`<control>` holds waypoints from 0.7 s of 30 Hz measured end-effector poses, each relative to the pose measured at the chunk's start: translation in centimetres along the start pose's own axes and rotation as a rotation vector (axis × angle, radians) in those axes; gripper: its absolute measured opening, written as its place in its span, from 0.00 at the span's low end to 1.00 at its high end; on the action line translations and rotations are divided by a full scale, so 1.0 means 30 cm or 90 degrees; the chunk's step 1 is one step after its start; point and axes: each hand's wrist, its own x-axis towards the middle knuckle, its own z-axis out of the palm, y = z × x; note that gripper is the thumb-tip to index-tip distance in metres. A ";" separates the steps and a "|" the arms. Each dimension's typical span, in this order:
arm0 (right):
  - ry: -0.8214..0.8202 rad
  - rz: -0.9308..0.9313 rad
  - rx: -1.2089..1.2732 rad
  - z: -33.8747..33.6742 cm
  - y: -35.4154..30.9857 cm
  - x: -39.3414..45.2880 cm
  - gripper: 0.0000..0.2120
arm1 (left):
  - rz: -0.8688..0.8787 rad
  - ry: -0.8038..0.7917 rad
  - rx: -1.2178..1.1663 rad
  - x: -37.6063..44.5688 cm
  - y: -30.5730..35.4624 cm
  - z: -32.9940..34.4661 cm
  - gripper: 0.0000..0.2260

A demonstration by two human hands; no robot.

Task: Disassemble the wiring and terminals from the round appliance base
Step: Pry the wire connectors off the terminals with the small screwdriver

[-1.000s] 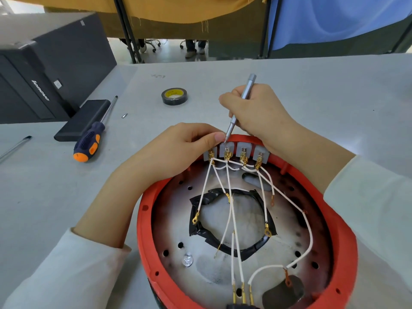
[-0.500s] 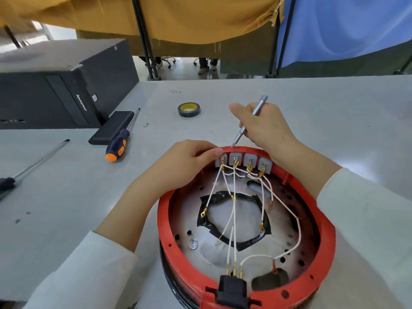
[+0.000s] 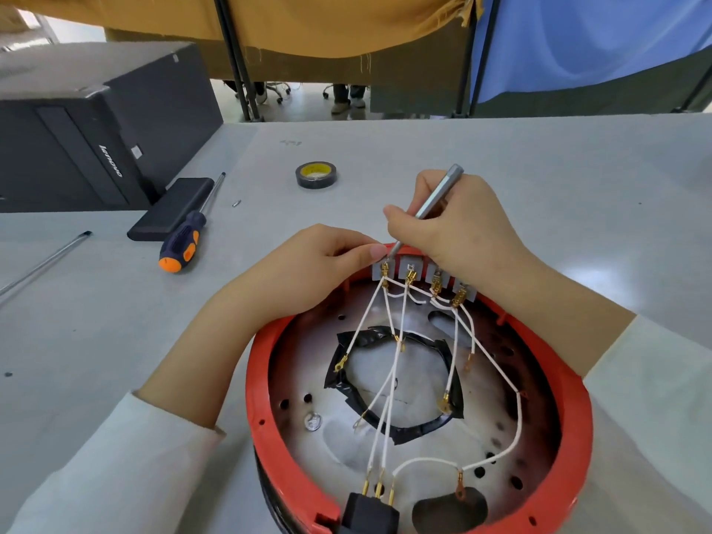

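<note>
A round appliance base with a red rim (image 3: 266,410) lies open side up in front of me. White wires (image 3: 389,383) with brass terminals run from a row of grey terminal blocks (image 3: 412,269) at its far edge to a black plug socket (image 3: 368,514) at the near edge. My right hand (image 3: 458,225) grips a thin silver screwdriver (image 3: 435,198); its tip is at the leftmost block. My left hand (image 3: 308,264) rests on the rim, with its fingertips against that same block.
On the grey table lie an orange-and-blue screwdriver (image 3: 185,240), a black flat box (image 3: 169,213), a roll of black tape (image 3: 316,174), a small loose screw (image 3: 236,203) and a long metal rod (image 3: 42,260). A black computer case (image 3: 96,129) stands at the left.
The view has tilted up and the base now sits lower in frame. The screwdriver tip has shifted from the second block to the leftmost one. Both hands stay at the terminal row.
</note>
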 end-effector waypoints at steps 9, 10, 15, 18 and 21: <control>0.026 -0.024 -0.018 0.001 0.016 0.004 0.17 | 0.009 -0.017 -0.003 -0.001 -0.013 -0.004 0.13; 0.022 -0.027 -0.018 0.002 0.015 0.004 0.17 | 0.009 -0.018 -0.003 -0.001 -0.013 -0.005 0.13; 0.011 -0.043 -0.029 -0.002 0.009 0.001 0.16 | 0.009 -0.022 0.000 0.001 -0.014 -0.005 0.13; 0.007 -0.049 -0.039 0.001 0.004 -0.003 0.17 | 0.008 -0.020 0.002 0.001 -0.015 -0.005 0.13; 0.005 -0.052 -0.047 0.000 0.001 -0.005 0.17 | 0.008 -0.017 -0.001 0.001 -0.014 -0.004 0.13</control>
